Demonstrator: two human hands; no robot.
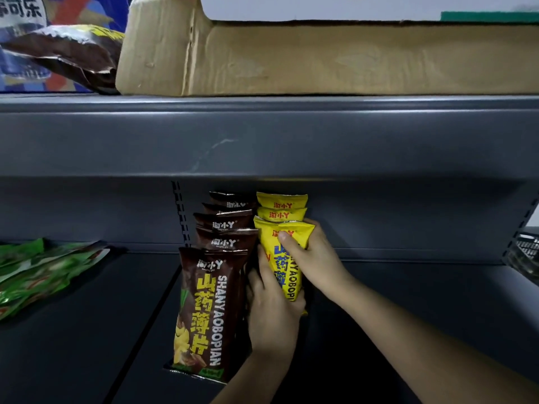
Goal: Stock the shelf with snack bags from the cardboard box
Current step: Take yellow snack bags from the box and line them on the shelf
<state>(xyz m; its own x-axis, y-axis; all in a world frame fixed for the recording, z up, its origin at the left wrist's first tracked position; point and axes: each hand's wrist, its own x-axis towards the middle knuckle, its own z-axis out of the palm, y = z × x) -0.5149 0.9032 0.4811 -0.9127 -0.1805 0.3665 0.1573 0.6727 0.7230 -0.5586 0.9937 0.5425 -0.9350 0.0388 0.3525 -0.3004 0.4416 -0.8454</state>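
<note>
Just below centre, on the lower shelf (408, 301), the front yellow snack bag (269, 249) stands upright at the head of a short row of yellow bags (281, 203), label facing out and touching the one behind. It seems to be held this way so that it seats square, level with the brown snack bags (204, 310) just beside it at nine o'clock. The right hand (313, 255) wraps the bag's upper right edge from three o'clock, thumb pressed across the front, fingers curled behind. The left hand (271, 316) closes round its lower end from six o'clock, fingers running up between the yellow and brown rows. Neither hand is spread; both grip the same bag. At twelve o'clock the cardboard box (291, 59) sits on the shelf above, with a loose brown bag (73, 56) at its nine o'clock. Green bags (38, 272) lie flat far out at nine o'clock.
</note>
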